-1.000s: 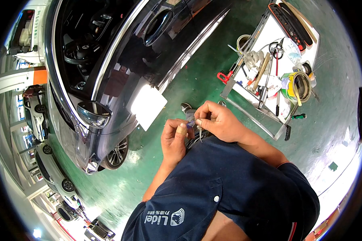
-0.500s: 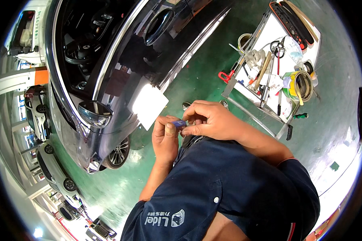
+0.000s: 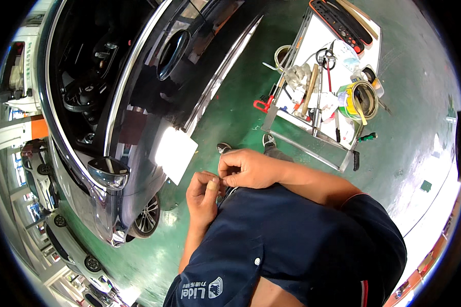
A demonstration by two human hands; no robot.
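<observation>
My left hand (image 3: 202, 196) and my right hand (image 3: 251, 169) meet in front of my waist. Thumb and fingers are closed on both, with the tips touching or almost touching. Whatever sits between them is hidden by the fingers. Of the small blue-purple piece seen earlier, nothing shows clearly now. Left of my hands stands a dark car (image 3: 153, 102), its side mirror (image 3: 108, 171) and front wheel (image 3: 147, 217) close by. A white flat panel (image 3: 182, 161) lies beyond my left hand, next to the car's side.
A metal cart (image 3: 302, 135) stands ahead to the right. On its white top are an open tin (image 3: 361, 100), a hammer (image 3: 310, 92), a red-handled tool (image 3: 264, 104), gloves (image 3: 295, 77) and a black-and-orange case (image 3: 338, 25). More parked cars (image 3: 69, 245) line the left.
Both hands have shifted slightly left and down in the picture, still together. The blue-purple piece between the fingers has gone out of sight. The car and cart sit differently as the view turned.
</observation>
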